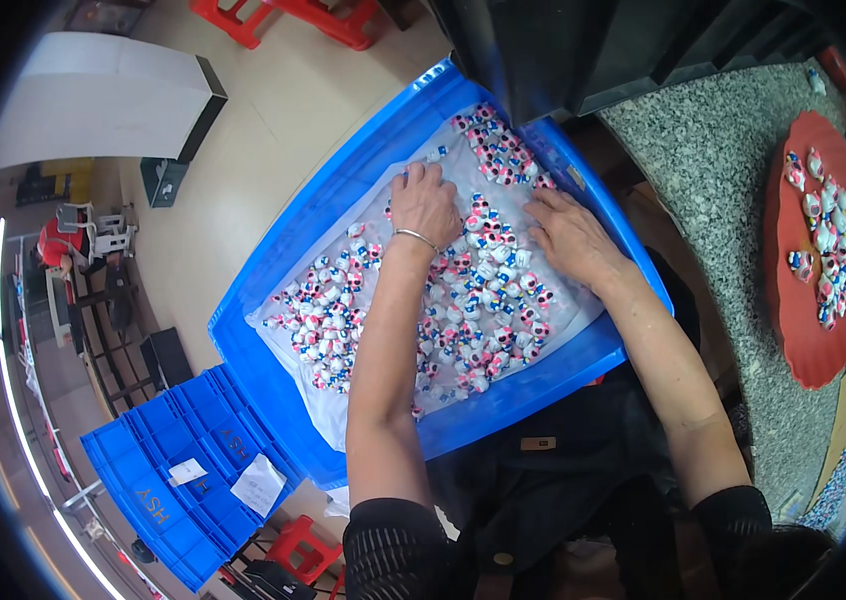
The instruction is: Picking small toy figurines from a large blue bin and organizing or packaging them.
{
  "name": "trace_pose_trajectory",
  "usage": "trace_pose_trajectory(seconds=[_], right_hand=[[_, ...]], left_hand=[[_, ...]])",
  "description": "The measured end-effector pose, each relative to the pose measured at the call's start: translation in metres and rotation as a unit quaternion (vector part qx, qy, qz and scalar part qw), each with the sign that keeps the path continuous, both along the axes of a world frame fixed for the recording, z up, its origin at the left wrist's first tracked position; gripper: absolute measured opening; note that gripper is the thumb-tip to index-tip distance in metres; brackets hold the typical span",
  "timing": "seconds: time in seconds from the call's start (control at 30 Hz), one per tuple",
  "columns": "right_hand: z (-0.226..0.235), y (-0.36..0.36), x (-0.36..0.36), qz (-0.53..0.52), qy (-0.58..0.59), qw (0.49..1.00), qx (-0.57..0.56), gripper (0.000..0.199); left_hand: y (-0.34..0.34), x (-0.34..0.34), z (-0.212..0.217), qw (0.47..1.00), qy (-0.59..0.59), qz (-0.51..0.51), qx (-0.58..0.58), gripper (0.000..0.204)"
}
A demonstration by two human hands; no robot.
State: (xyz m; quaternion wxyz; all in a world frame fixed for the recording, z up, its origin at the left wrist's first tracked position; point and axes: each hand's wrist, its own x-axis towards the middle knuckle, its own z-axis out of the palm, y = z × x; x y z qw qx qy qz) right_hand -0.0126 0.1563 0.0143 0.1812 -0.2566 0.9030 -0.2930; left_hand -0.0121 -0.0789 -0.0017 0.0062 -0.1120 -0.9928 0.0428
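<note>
Left hand [424,203]: palm down, fingers curled among small figurines [483,300] near blue crate's [273,330] far edge; grip unclear.
Right hand [568,235]: flat, open, resting on figurines.
Labels: white slips [258,485] on stacked blue crates [173,480].

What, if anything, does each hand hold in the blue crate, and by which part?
It cannot be told: left hand and right hand lie palm down on the small figurines, hiding any grip.
</note>
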Motion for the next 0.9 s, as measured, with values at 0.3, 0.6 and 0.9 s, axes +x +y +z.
trace_pose_trajectory(seconds=[0.3, 0.6, 0.9], right_hand=[[0.002, 0.000, -0.001, -0.002, -0.007, 1.000, -0.003, 0.037], [-0.001, -0.001, 0.000, -0.004, -0.002, 1.000, -0.007, 0.034], [0.002, 0.000, 0.000, 0.014, -0.019, 1.000, 0.009, 0.033]], left_hand=[[-0.012, 0.004, 0.001, 0.998, -0.009, -0.016, 0.061, 0.013], [-0.018, 0.008, -0.003, 0.995, -0.005, -0.013, 0.098, 0.015], [-0.009, 0.003, -0.001, 0.999, 0.010, -0.019, 0.025, 0.013]])
